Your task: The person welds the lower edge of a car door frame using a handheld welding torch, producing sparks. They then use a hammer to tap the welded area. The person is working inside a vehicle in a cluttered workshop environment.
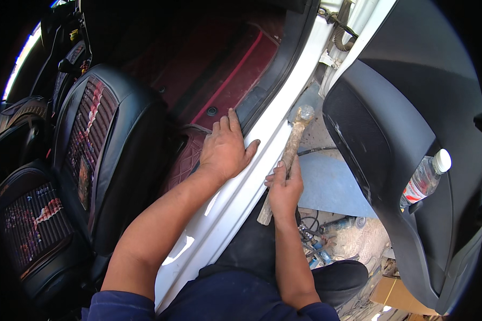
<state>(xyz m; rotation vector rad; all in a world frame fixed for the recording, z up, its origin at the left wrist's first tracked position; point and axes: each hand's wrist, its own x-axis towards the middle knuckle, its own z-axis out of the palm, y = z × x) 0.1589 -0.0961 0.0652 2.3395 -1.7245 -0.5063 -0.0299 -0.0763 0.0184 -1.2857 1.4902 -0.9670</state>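
Note:
My left hand (225, 146) lies palm down at the inner edge of the white car door sill (261, 148), fingers pointing towards the dark red floor mat (233, 76) and thumb spread out over the sill. In my right hand (285, 188) is a hammer with a worn, rough handle (291, 144), held around the middle of the handle just outside the sill. Its metal head (305, 114) points up and away from me, near the open door, and the handle's butt sticks out below my hand. The head does not appear to touch the sill.
At the right stands the open door's black inner panel (385, 100), a plastic bottle (423, 180) in its pocket. Below lie a bluish sheet (329, 184), power tools (337, 224) with cables and a cardboard box (397, 293). Black patterned car seats (124, 104) are at the left.

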